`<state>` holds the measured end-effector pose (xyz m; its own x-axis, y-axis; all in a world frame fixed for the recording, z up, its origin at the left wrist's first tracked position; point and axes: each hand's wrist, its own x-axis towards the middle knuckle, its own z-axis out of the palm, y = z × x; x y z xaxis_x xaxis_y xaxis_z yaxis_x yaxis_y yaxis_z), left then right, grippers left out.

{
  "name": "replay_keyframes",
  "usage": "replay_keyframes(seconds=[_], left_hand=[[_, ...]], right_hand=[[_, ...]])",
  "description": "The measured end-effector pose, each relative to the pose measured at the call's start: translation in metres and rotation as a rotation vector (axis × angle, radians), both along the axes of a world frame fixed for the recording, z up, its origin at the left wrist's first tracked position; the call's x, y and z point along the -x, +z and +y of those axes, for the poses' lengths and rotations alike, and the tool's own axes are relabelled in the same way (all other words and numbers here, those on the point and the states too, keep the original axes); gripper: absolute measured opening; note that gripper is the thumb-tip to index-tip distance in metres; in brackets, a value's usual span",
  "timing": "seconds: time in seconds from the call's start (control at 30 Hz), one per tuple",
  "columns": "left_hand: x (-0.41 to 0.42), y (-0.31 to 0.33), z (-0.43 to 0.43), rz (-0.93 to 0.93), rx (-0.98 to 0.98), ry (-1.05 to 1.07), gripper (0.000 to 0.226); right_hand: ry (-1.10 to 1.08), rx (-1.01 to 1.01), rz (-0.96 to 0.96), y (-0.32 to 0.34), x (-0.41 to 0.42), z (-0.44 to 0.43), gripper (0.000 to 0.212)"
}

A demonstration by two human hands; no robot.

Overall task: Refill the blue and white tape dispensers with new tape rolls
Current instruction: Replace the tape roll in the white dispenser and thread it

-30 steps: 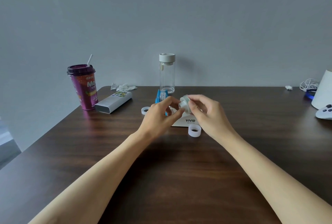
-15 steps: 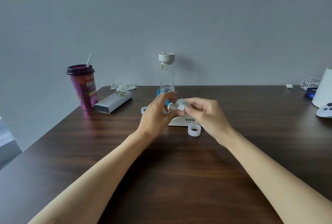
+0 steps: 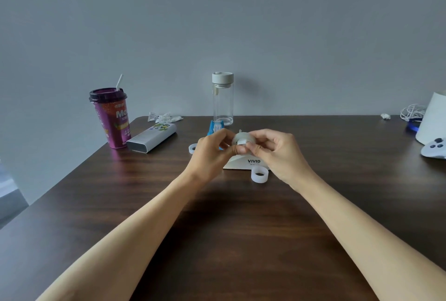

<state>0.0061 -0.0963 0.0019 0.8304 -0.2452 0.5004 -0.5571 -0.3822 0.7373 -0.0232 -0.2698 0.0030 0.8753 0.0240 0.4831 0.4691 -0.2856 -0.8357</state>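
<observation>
Things spread on a table (image 3: 229, 240), hands meeting in the middle.

Cup (image 3: 111, 118) at far left, box (image 3: 151, 140) just right of it. Bottle (image 3: 222, 99) at far middle, dispenser (image 3: 214, 128) in front of it. Card (image 3: 243, 163) under the left hand (image 3: 209, 155) and right hand (image 3: 277, 153). One ring (image 3: 259, 175) near the card, another ring (image 3: 192, 148) to the left. Controller (image 3: 434, 147) at far right.

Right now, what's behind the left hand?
The blue tape dispenser pokes out above the left hand, before a clear glass bottle. Its lower body is hidden.
</observation>
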Motion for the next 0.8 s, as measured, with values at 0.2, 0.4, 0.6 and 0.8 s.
replay_keyframes(seconds=[0.2, 0.4, 0.6, 0.8], left_hand=[[0.0027, 0.0018, -0.0028, 0.012, 0.072, 0.015, 0.016], [0.002, 0.0012, -0.0031, 0.065, 0.145, -0.045, 0.023], [-0.0005, 0.0037, 0.0014, 0.118, 0.129, -0.098, 0.022], [0.0055, 0.0098, -0.0053, 0.046, 0.214, 0.049, 0.025]], right_hand=[[-0.076, 0.04, -0.071, -0.003, -0.0017, 0.0055, 0.019], [-0.077, 0.056, -0.077, -0.003, -0.0024, 0.0025, 0.023], [-0.097, 0.093, -0.102, 0.0039, 0.0014, -0.0021, 0.03], [-0.198, 0.403, -0.467, 0.0029, 0.0024, -0.0008, 0.03]])
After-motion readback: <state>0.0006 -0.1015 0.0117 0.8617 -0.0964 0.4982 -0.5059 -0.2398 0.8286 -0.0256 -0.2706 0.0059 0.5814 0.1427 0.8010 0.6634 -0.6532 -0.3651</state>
